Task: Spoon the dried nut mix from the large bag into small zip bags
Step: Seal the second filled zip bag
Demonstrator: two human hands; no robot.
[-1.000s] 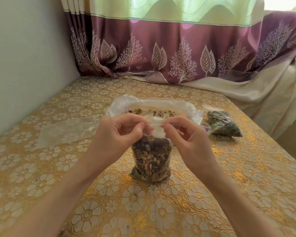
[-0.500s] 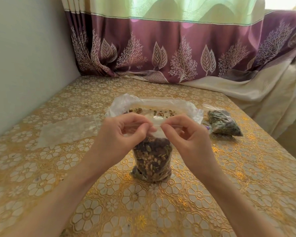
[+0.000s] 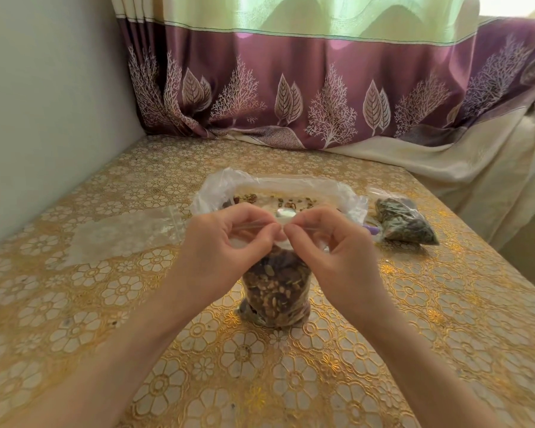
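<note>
One small zip bag [image 3: 275, 291] stands filled on the tabletop [image 3: 445, 350]; left hand [image 3: 226, 254] and right hand [image 3: 334, 257] pinch its zip strip, sealing apparently under way. Another filled bag [image 3: 405, 223] lies right. An empty zip bag [image 3: 121, 236] remains; the large bag [image 3: 278, 193] holds little mix.

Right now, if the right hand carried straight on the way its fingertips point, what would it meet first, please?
The right hand points left along the small zip bag top, so it would probably meet the left hand fingertips first; they already nearly touch.
</note>
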